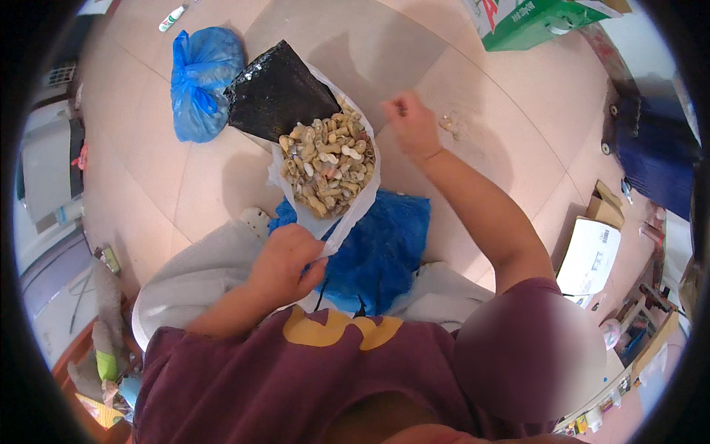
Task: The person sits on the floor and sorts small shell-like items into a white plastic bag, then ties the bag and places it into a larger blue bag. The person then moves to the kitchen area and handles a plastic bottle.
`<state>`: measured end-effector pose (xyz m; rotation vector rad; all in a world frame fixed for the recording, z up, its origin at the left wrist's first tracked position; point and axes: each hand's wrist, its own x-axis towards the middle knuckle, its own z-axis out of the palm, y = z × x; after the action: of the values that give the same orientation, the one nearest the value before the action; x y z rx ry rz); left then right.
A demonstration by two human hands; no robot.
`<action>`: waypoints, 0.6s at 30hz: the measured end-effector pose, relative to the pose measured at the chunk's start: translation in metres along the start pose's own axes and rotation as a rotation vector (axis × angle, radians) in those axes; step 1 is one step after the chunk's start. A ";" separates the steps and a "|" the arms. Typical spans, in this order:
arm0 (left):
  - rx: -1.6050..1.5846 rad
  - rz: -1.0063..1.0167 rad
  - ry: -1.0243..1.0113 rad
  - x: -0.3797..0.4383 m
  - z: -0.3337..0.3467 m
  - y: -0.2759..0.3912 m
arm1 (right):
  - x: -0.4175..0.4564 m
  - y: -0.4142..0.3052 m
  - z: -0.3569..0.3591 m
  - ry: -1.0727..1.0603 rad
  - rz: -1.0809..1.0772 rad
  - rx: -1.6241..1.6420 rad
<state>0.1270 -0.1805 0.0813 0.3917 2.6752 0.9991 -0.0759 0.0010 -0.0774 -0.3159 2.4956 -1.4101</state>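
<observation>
My left hand (289, 265) grips the near edge of a white plastic bag (355, 215) that lies spread open before me. Peanut shells and peanuts (327, 161) are heaped in the bag. A black plastic piece or bag (283, 91) with a shiny edge lies over the bag's far left part. My right hand (409, 125), blurred and curled, is in the air to the right of the white bag; small dark bits show at its fingers. Blue plastic (383, 244) is spread between my legs, under the near edge of the white bag.
A knotted blue plastic bag (206, 83) sits on the tiled floor at the far left, near a small white bottle (172, 18). Crumbs (448, 125) lie right of my right hand. A green box (543, 25) stands far right, a white carton (589, 255) nearer at the right.
</observation>
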 end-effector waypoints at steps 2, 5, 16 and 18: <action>0.000 0.020 -0.002 0.001 -0.002 0.003 | -0.011 -0.039 0.017 -0.064 -0.299 0.020; 0.005 0.052 0.021 0.001 -0.001 0.003 | -0.021 -0.068 0.036 -0.099 -0.576 -0.137; 0.001 0.046 -0.017 0.004 -0.004 0.001 | -0.003 0.093 -0.020 0.251 -0.045 -0.357; -0.004 0.035 0.000 0.003 -0.002 -0.002 | -0.002 0.145 -0.030 0.197 0.151 -0.547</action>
<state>0.1235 -0.1821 0.0813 0.4393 2.6746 1.0145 -0.0924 0.0991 -0.1872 -0.0845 2.9635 -0.7119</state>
